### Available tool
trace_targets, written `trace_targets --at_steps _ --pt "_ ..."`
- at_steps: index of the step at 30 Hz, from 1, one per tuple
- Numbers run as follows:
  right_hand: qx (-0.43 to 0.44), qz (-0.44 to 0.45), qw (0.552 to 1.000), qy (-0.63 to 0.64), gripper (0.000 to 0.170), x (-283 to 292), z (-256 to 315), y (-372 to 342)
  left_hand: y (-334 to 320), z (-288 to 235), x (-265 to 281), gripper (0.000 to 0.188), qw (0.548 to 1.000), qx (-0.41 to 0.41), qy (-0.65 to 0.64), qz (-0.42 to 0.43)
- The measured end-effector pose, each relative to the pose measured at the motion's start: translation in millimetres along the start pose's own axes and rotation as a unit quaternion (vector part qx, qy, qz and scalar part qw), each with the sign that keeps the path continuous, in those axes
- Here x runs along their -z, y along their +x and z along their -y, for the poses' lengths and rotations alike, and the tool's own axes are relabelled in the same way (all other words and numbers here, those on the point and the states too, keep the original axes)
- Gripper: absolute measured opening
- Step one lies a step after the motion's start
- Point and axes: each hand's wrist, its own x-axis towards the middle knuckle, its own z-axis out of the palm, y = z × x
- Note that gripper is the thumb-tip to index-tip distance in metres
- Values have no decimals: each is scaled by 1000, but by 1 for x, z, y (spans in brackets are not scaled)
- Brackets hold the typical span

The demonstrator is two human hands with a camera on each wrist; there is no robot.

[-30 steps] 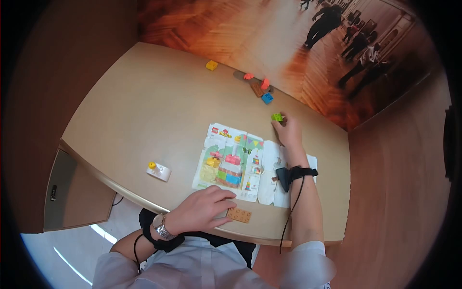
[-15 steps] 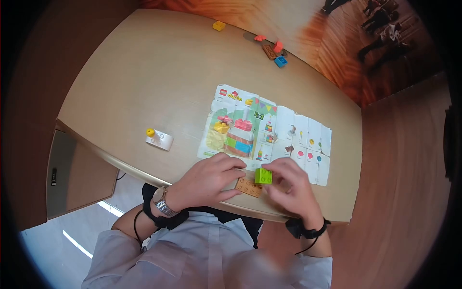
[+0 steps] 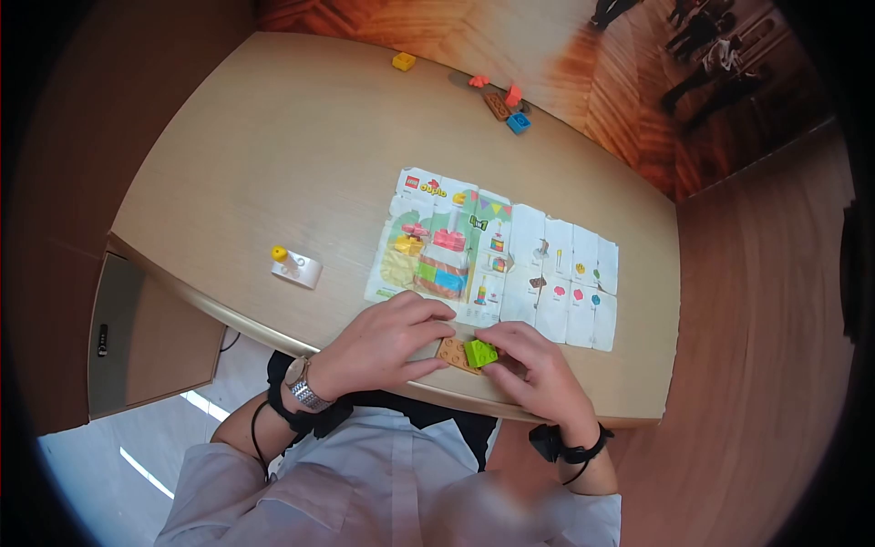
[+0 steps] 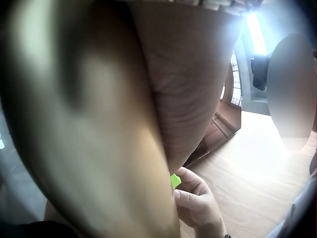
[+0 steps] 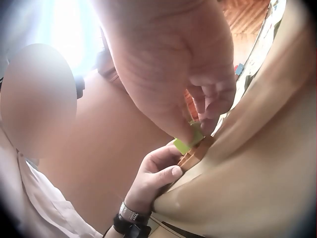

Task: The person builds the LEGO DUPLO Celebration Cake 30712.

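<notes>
A tan toy building brick (image 3: 449,352) with several studs lies near the table's front edge. Thumb and fingers of my left hand (image 3: 385,342) hold its left end, as the right wrist view shows too. My right hand (image 3: 545,372) pinches a bright green brick (image 3: 480,353) between thumb and fingers. It sits tilted over the right half of the tan brick (image 5: 197,153), overlapping its studs. In the left wrist view, only a corner of the green brick (image 4: 176,181) shows past the left hand.
Just beyond the hands lies a creased picture sheet (image 3: 533,219). A white brick (image 3: 303,271) with a yellow-tipped piece stands to the left. Along the back edge are a yellow brick (image 3: 404,61), red pieces (image 3: 514,94), a brown brick (image 3: 497,107) and a blue brick (image 3: 519,123).
From beyond the sheet's right part, my right hand has brought the green brick back to the tan one. Over the last half second the green brick shifted left and tilted. My left hand stays at the tan brick.
</notes>
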Motion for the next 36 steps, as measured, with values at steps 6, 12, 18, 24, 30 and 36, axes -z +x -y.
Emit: trace_targets --at_steps 6,12,18,24,30,36 --pt "-6 -10 1000 25 46 -4 5 1 1 -1 1 38 1000 0 -1 4" --pt "1 -21 1000 -5 46 -6 2 2 0 0 0 39 1000 1 0 6" --pt "7 -53 998 -15 44 -10 -1 1 0 0 -1 40 1000 -6 5 -1" --pt "7 -62 998 -26 46 -14 0 -2 0 -1 -1 40 1000 -12 13 -2" --pt "39 -121 990 -58 50 -28 6 -3 0 -1 0 41 1000 -10 13 -2" --pt "153 -106 971 -148 44 -40 3 7 1 -1 -1 44 1000 6 5 -3"
